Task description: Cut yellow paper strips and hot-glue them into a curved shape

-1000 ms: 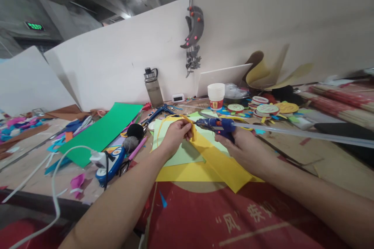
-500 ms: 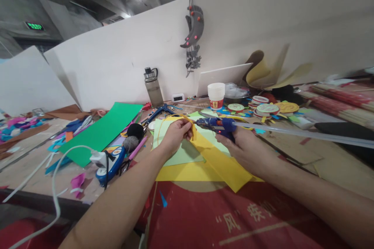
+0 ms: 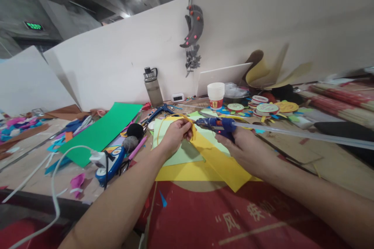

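Observation:
My left hand (image 3: 177,134) pinches the folded end of a yellow strip (image 3: 224,165), which slants down toward the lower right. In my right hand (image 3: 248,144) is a blue hot glue gun (image 3: 214,123), its nozzle pointing left at the pinched end. A long clear glue stick (image 3: 292,131) sticks out of the gun's back. Whether the nozzle touches the strip I cannot tell. Beneath lie pale green sheets (image 3: 187,155) and a yellow sheet (image 3: 175,173), resting on a red printed board (image 3: 198,218).
To the left are a green sheet (image 3: 102,134), a blue power strip (image 3: 112,165) with a white cable, and yarn balls (image 3: 131,144). A water bottle (image 3: 153,89) and stacked paper cups (image 3: 216,95) stand at the back. Round tape rolls (image 3: 265,109) sit at right.

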`<state>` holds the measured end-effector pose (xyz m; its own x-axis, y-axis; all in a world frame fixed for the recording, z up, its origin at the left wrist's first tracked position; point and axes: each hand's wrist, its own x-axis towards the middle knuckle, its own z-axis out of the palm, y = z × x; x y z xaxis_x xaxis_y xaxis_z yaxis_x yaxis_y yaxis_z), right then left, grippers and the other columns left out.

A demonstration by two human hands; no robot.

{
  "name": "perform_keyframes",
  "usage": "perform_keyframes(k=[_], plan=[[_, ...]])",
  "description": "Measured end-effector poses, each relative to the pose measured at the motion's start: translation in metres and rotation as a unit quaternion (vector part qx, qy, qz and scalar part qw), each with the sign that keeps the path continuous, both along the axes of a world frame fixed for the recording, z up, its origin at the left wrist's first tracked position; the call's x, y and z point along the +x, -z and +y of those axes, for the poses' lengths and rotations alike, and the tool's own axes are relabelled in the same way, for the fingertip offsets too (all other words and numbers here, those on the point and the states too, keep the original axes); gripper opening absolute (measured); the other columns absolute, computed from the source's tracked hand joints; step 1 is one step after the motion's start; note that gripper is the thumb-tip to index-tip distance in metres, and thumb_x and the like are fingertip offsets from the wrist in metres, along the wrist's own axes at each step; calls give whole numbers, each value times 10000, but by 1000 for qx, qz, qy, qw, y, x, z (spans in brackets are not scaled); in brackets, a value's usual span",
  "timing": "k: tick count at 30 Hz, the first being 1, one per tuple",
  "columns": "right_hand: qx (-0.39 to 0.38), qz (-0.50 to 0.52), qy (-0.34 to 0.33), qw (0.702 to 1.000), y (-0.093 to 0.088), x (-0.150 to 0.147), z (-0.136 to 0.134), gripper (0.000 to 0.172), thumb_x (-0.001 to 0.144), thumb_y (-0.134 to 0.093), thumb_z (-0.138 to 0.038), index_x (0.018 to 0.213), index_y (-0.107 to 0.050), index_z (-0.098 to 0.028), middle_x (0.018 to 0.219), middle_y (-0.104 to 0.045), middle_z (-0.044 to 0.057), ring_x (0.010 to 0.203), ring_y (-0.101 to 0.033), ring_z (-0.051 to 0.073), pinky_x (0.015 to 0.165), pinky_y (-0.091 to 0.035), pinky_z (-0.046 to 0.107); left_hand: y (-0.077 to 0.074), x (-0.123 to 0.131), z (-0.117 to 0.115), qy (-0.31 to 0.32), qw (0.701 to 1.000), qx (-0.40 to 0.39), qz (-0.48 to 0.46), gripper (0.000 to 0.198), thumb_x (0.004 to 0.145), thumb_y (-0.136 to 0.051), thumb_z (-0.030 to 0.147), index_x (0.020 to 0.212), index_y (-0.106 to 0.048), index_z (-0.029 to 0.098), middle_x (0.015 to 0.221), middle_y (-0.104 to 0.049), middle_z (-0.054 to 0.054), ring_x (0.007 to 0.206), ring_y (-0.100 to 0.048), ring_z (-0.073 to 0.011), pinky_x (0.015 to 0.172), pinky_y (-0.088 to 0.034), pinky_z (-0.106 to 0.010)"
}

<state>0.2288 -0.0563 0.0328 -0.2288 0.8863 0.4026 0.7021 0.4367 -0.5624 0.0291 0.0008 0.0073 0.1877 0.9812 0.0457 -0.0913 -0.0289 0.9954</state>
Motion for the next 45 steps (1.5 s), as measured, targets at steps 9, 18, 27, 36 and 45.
perform_keyframes(k=[9,18,27,36,45], plan=[[6,9,-13,1000,0,2,0,303,869,-437,-358,983,-651,-178,897,-707,90,797,-637,241,677,-455,307,1,-1,0,16,1000,-1,-4,286,716,-695,390,713,-564,136,513,-526,19,433,-443,-63,456,-315,-205],[-5,3,-11,1000,0,1,-1,307,883,-419,-371,973,-634,-172,898,-698,94,801,-634,235,681,-451,299,-1,0,-1,15,1000,2,-9,292,706,-698,391,741,-560,136,505,-523,25,428,-443,-62,451,-323,-199],[-7,-6,-3,1000,1,1,1,310,875,-417,-376,947,-638,-170,839,-690,90,748,-620,230,645,-437,299,-5,-2,-3,13,999,1,-43,292,684,-717,368,724,-537,141,535,-526,22,447,-460,-65,448,-323,-198],[-28,51,20,998,6,3,7,283,838,-465,-422,777,-616,-191,565,-590,36,563,-545,200,531,-380,295,2,-3,6,-24,998,-5,-49,289,684,-724,343,757,-531,140,535,-529,24,448,-460,-63,426,-298,-183],[86,37,-2,996,-1,12,-10,307,871,-450,-397,1029,-641,-215,899,-694,86,821,-633,252,685,-482,355,8,-8,10,-47,996,-2,-81,237,716,-702,283,792,-532,136,655,-587,-2,492,-496,-57,458,-363,-176]])
